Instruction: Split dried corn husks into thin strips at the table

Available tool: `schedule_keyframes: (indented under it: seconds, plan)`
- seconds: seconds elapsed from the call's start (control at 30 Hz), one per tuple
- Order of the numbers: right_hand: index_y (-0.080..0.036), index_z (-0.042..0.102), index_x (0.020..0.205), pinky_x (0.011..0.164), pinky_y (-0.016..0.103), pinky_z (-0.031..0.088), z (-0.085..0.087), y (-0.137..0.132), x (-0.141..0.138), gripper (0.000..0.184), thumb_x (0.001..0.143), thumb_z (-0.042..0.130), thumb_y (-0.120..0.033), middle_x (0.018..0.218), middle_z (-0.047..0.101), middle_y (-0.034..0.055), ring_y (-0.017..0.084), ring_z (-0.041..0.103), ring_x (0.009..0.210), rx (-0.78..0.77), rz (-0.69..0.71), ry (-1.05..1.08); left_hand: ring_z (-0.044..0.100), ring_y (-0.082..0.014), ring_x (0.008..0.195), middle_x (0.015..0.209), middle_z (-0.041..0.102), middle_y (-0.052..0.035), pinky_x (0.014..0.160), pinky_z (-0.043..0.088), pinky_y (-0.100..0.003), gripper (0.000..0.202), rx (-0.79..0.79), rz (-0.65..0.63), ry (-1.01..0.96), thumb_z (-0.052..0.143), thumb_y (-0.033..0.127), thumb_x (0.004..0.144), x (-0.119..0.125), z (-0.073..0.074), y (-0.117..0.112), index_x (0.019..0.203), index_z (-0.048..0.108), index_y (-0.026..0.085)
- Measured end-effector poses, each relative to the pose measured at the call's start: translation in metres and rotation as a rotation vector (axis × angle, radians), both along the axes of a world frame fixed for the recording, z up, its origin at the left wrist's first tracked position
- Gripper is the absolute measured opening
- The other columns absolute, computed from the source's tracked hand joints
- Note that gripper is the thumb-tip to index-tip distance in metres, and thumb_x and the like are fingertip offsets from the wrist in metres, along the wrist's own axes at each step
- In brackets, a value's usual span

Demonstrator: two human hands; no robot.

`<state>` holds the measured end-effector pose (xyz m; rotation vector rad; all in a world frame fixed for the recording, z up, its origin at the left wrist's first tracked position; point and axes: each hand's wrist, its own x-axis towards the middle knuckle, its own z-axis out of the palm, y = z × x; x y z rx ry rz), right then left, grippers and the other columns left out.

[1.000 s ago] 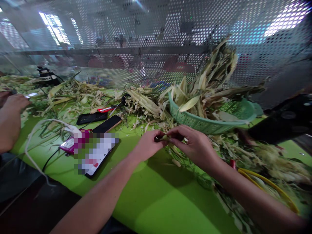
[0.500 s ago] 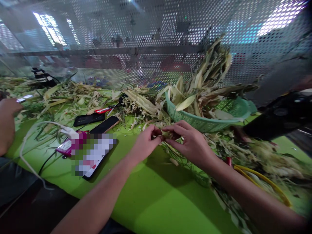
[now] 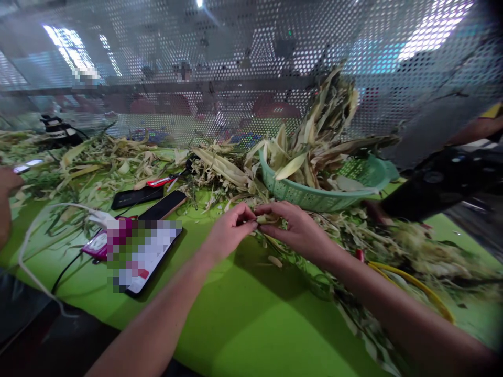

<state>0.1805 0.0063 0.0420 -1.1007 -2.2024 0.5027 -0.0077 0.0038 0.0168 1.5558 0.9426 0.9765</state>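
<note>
Head view: two bare hands meet above a green bench, beneath a perforated metal screen.
Held piece: a small pale-green scrap of plant lies between the two sets of fingertips, just above the bench; its exact form is partly hidden.
Left hand: fingers curled, thumb and forefinger drawn together at the tips, pinching the scrap's left end.
Right hand: thumb below, forefinger above, a narrow gap behind their tips, which grip the same scrap.
Beneath the hands: a small beige bit rests on the bench beside loose green stems.
Basket: a pale-green perforated basket stands beyond the right hand, with dry husks rising above its rim.
Left of the hands: a large phone, its screen lit, lies near a dark phone and a magenta device with a white cable.
Farther back: a red-handled tool lies beside heaped plant litter.
Left edge: a co-worker's hand, partly cut off, near another lit screen; its grip cannot be told.
</note>
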Motion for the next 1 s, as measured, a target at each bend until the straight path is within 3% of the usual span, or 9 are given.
schedule_keyframes:
  seconds: [0.13,0.27,0.4,0.63,0.77,0.9,1.0]
  plan:
    - [-0.020,0.067,0.094,0.076,0.031,0.046,-0.003,0.001,0.001,0.016,0.080,0.067,-0.028,0.091,0.069,0.0035,0.021,0.062,0.087,-0.046,-0.076,0.107,0.047,-0.0099,0.064,0.071,0.050,0.0029,0.060,0.039,-0.024,0.012,-0.068,0.025,-0.044,0.058,0.028,0.082,-0.001,0.001,0.001,0.080,0.051,0.018]
    - [-0.019,0.066,0.092,0.073,0.029,0.046,-0.006,0.003,0.003,0.016,0.079,0.067,-0.030,0.088,0.068,0.0033,0.020,0.061,0.082,-0.062,-0.115,0.154,0.053,-0.0107,0.068,0.072,0.053,0.0024,0.068,0.044,-0.026,0.013,-0.089,0.054,-0.058,0.059,0.026,0.081,-0.003,0.004,0.003,0.077,0.050,0.018]
    - [-0.019,0.066,0.093,0.066,0.027,0.045,-0.005,0.003,0.003,0.017,0.080,0.065,-0.030,0.083,0.068,0.0027,0.018,0.061,0.076,-0.076,-0.116,0.177,0.053,-0.0120,0.070,0.073,0.056,0.0019,0.069,0.041,-0.026,0.011,-0.029,0.092,0.084,0.057,0.027,0.082,-0.008,0.006,0.003,0.078,0.052,0.018]
    - [-0.019,0.063,0.096,0.077,0.032,0.042,-0.001,-0.004,-0.004,0.016,0.080,0.065,-0.020,0.091,0.070,0.0040,0.022,0.064,0.087,0.057,-0.119,-0.026,0.059,-0.0193,0.100,0.111,0.064,-0.0064,0.086,0.044,-0.032,0.029,0.143,0.025,0.144,0.057,0.036,0.086,0.000,0.005,-0.004,0.111,0.056,0.023]
    - [-0.019,0.058,0.103,0.084,0.038,0.041,-0.002,-0.008,-0.008,0.024,0.081,0.065,-0.020,0.093,0.070,0.0043,0.023,0.063,0.089,0.128,-0.159,-0.091,0.059,-0.0173,0.086,0.101,0.065,-0.0069,0.075,0.045,-0.030,0.027,0.082,0.002,0.087,0.055,0.037,0.087,0.006,-0.004,-0.002,0.109,0.057,0.020]
    - [-0.020,0.055,0.112,0.086,0.040,0.044,0.002,-0.006,-0.004,0.039,0.079,0.069,-0.032,0.104,0.066,0.0080,0.027,0.059,0.099,0.190,-0.161,-0.047,0.053,-0.0123,0.071,0.085,0.061,-0.0032,0.063,0.040,-0.024,0.022,0.018,0.082,-0.021,0.053,0.036,0.089,0.003,-0.006,0.002,0.101,0.058,0.018]
    - [-0.021,0.058,0.112,0.088,0.041,0.045,0.006,-0.004,0.001,0.034,0.081,0.066,-0.034,0.108,0.062,0.0092,0.027,0.056,0.104,0.223,-0.188,0.025,0.051,-0.0108,0.068,0.077,0.057,-0.0005,0.062,0.037,-0.022,0.023,-0.003,0.126,-0.082,0.054,0.037,0.088,0.000,-0.003,0.004,0.099,0.057,0.017]
